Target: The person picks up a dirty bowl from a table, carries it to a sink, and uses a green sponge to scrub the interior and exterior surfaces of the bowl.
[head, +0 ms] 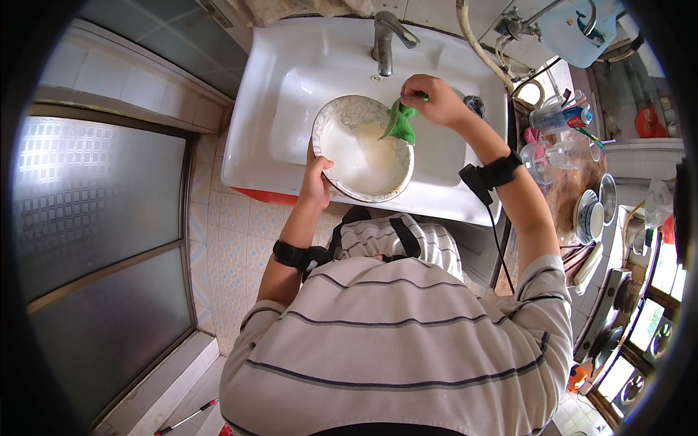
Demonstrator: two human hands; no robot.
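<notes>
My left hand grips the left rim of a large white bowl with a grey floral pattern, its thumb on the edge. The bowl is tilted over the front of a white ceramic sink, its inside facing up and some brownish residue near the rim. Pinched in my right hand is a green cloth, which hangs against the bowl's upper right rim. Behind them stands a chrome faucet; whether water runs cannot be seen. A dark grey scrubber lies near the sink's right side, beyond my right wrist.
Right of the sink, a wooden counter carries clear plastic cups, a toothpaste tube and stacked bowls. A beige hose runs down by the sink's back right. A frosted glass door stands at the left.
</notes>
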